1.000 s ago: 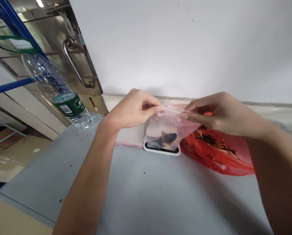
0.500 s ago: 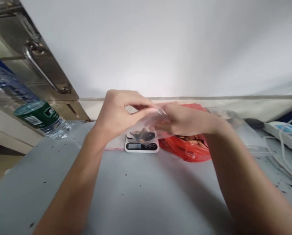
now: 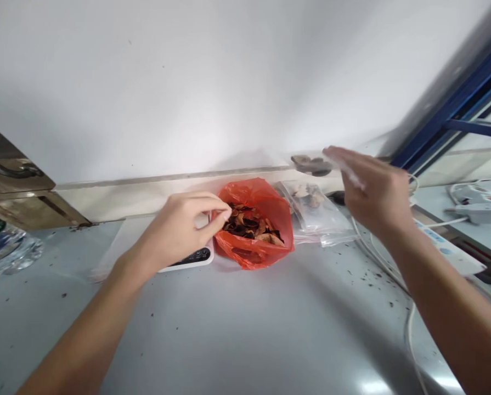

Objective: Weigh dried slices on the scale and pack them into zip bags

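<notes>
My right hand (image 3: 372, 186) is raised at the right, closed on a small clear zip bag (image 3: 311, 163) with dark pieces inside; the bag is blurred and hangs above a pile of filled clear bags (image 3: 321, 216). My left hand (image 3: 179, 230) hovers over a white kitchen scale (image 3: 193, 257), its fingers curled into a pinch at the rim of an open red plastic bag (image 3: 255, 249) of dried brown pieces. What the left fingers pinch, if anything, I cannot make out.
A grey table (image 3: 237, 329) speckled with dark crumbs carries everything. A water bottle (image 3: 0, 244) stands at the far left below a metal door (image 3: 15, 186). A white power strip (image 3: 445, 249) and cables lie at the right, beside a blue frame (image 3: 471, 88).
The small bag has left the scale: my right hand carried it up and to the right. My left hand let go of it and stayed by the scale. The view swung right.
</notes>
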`<state>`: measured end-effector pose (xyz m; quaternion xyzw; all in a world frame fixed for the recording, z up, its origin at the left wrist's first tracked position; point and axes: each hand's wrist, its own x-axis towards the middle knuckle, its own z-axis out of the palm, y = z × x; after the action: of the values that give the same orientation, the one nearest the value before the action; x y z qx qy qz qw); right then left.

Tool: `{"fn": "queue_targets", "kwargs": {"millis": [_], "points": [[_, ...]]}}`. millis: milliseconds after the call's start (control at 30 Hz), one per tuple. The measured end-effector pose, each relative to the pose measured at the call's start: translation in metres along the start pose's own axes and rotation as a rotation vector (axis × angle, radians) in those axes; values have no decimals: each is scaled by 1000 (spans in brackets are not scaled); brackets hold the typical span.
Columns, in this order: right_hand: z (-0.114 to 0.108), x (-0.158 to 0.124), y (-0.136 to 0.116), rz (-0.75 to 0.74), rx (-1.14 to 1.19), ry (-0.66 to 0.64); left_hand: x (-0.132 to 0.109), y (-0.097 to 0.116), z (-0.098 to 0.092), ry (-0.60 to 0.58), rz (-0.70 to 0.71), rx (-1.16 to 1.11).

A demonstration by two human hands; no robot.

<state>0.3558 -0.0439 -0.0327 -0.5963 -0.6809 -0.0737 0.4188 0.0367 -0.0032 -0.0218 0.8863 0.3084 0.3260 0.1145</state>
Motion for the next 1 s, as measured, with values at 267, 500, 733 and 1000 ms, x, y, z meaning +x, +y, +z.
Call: {"fn": "queue_targets", "kwargs": {"millis": [267,500,733,1000], "points": [[15,-41,49,27,-155,-415,9,13,34,-169,85,46],[17,-18,29,206,-194,-534,6,1,25,-300,-29,117],[13,8,-31,-29,28,-476,1,-1,10,-540,-29,84],[61,30,-91,105,-210,-1192,-7,-9,-1,-669,-65,-30]]}}
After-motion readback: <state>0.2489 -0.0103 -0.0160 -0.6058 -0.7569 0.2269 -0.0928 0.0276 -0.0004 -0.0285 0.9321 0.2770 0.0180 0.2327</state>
